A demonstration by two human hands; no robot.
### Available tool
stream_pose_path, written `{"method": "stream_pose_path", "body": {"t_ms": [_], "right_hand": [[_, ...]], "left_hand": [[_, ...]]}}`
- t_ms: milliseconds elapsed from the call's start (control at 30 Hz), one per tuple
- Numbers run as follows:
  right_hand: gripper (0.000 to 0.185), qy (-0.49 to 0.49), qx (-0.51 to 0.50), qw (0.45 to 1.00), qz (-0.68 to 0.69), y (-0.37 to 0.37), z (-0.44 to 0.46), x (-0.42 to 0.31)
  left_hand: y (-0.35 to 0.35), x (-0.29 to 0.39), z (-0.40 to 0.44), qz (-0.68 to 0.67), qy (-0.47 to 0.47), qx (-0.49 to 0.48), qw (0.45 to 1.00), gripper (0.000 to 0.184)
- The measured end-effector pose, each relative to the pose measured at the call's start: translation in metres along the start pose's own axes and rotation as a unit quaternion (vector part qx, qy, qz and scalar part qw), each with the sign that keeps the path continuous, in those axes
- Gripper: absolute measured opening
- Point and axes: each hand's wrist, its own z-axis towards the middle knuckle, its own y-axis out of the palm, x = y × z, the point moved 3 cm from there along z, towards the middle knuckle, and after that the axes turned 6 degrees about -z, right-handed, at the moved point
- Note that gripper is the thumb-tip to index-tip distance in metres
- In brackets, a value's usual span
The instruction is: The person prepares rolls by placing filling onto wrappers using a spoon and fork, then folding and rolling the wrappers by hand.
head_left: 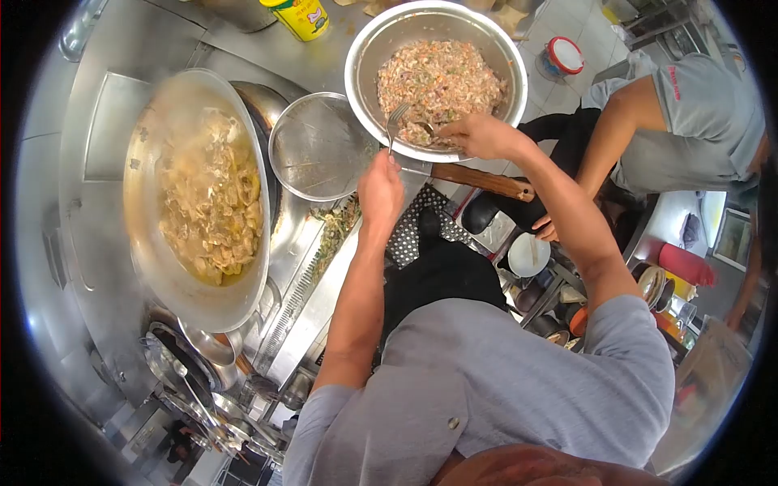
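Note:
A large steel bowl (355,77) holds a pinkish minced mixture (442,77) with bits of vegetable in it. My left hand (380,193) is closed round the handle of a fork (395,118), whose tines point up at the bowl's near rim. Over the near right side of the bowl, my right hand (488,135) is closed on a spoon (425,127); its tip is at the mixture and its handle is mostly hidden by the fingers. Below the bowl lies a round mesh strainer (314,147) with a wooden handle (482,181).
At left, a big wok (144,235) holds steaming sliced meat (212,202) in yellowish sauce. A yellow tub (301,18) stands at the back. Another person (689,130) sits or crouches at right, near a red-lidded bucket (563,57). Pans and ladles (190,377) lie lower left.

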Motion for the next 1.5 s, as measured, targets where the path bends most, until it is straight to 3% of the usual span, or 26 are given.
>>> {"method": "stream_pose_path", "body": {"t_ms": [33,67,100,167,200,267,300,367,500,667,833,900,933,1000,1033,1100,1133,1200,1233,1300,1433,1500], "right_hand": [[0.034,-0.010,0.003,1.000,0.028,-0.003,-0.002,-0.006],[0.034,0.073,-0.067,0.989,0.112,-0.003,-0.002,-0.004],[0.034,0.073,-0.067,0.988,0.114,-0.006,-0.003,-0.008],[0.035,0.176,-0.104,0.957,0.206,-0.009,-0.008,-0.010],[0.035,0.175,-0.100,0.957,0.206,-0.010,-0.009,-0.007],[0.037,0.169,-0.116,0.890,0.408,-0.007,-0.013,0.000],[0.037,0.168,-0.113,0.890,0.408,-0.009,-0.016,0.004],[0.036,0.156,-0.112,0.841,0.507,-0.010,-0.023,0.009],[0.036,0.140,-0.073,0.835,0.527,-0.013,-0.037,0.006],[0.036,0.175,-0.023,0.912,0.370,-0.020,-0.045,0.014],[0.039,0.160,-0.057,0.937,0.304,-0.027,-0.042,0.038],[0.038,0.127,-0.056,0.978,0.156,-0.027,-0.031,0.046],[0.038,0.126,-0.057,0.978,0.155,-0.024,-0.026,0.046],[0.039,0.084,-0.077,0.993,-0.037,-0.020,-0.015,0.041],[0.039,0.081,-0.080,0.993,-0.039,-0.028,-0.016,0.033],[0.044,0.149,-0.142,0.977,0.050,-0.042,-0.023,0.024],[0.044,0.145,-0.143,0.978,0.048,-0.042,-0.024,0.028],[0.037,0.138,-0.160,0.942,0.261,-0.039,-0.032,0.036],[0.037,0.136,-0.156,0.944,0.259,-0.038,-0.035,0.038],[0.035,0.117,-0.113,0.897,0.412,-0.031,-0.047,0.032],[0.037,0.068,-0.027,0.862,0.502,-0.022,-0.093,-0.003],[0.032,0.083,0.046,0.856,0.508,-0.009,-0.133,-0.026]], "left_hand": [[-0.001,-0.002,-0.002,-0.017,0.004,0.006,1.000,0.022],[-0.003,-0.003,-0.003,-0.014,0.002,0.006,1.000,0.022],[-0.003,-0.001,-0.003,-0.012,-0.012,-0.005,1.000,0.022],[-0.003,0.002,0.001,-0.011,-0.019,-0.016,1.000,0.023],[-0.003,0.000,0.001,-0.017,-0.026,-0.020,0.999,0.025],[-0.006,-0.007,-0.001,-0.021,-0.032,-0.024,0.999,0.027],[-0.009,-0.011,-0.002,-0.044,-0.047,-0.013,0.998,0.028],[-0.018,-0.016,-0.006,-0.066,-0.057,-0.006,0.996,0.029],[-0.051,-0.011,-0.020,-0.152,-0.096,0.012,0.984,0.029],[-0.059,-0.023,-0.031,-0.146,-0.109,0.006,0.983,0.024],[-0.058,-0.035,-0.047,-0.128,-0.095,-0.010,0.987,0.024],[-0.059,-0.038,-0.053,-0.141,-0.109,-0.024,0.984,0.023],[-0.060,-0.039,-0.055,-0.141,-0.110,-0.022,0.984,0.023],[-0.061,-0.040,-0.058,-0.131,-0.108,-0.024,0.985,0.023],[-0.062,-0.043,-0.058,-0.132,-0.110,-0.021,0.985,0.023],[-0.063,-0.049,-0.058,-0.139,-0.112,-0.017,0.984,0.024],[-0.065,-0.050,-0.059,-0.140,-0.113,-0.013,0.984,0.024],[-0.066,-0.047,-0.057,-0.145,-0.105,-0.004,0.984,0.025],[-0.068,-0.044,-0.056,-0.146,-0.099,-0.002,0.984,0.025],[-0.071,-0.038,-0.056,-0.159,-0.117,-0.010,0.980,0.025],[-0.084,-0.015,-0.065,-0.176,-0.077,-0.044,0.980,0.025],[-0.088,-0.016,-0.074,-0.248,-0.093,-0.089,0.960,0.025]]}}
